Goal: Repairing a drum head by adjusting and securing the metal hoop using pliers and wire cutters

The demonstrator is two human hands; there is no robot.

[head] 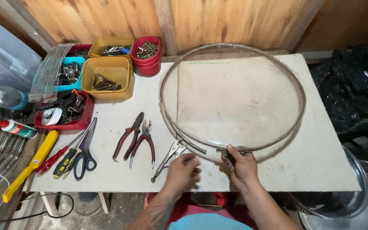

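Observation:
A large metal hoop (297, 81) lies flat on the white tabletop (311, 149), its two ends meeting near the front edge. My right hand (240, 165) pinches one hoop end at the gap. Locking pliers (169, 157) are clamped on the other hoop end, their handles pointing toward me. My left hand (182, 170) hovers over the table just right of those handles, fingers curled; whether it touches them is unclear.
Two red-handled pliers (135, 137), scissors (84, 149), screwdrivers (58, 155) and a yellow-handled tool (30, 164) lie at the left. Yellow, red and teal tubs (107, 76) of screws and parts stand at the back left. A black bag (348, 85) sits to the right.

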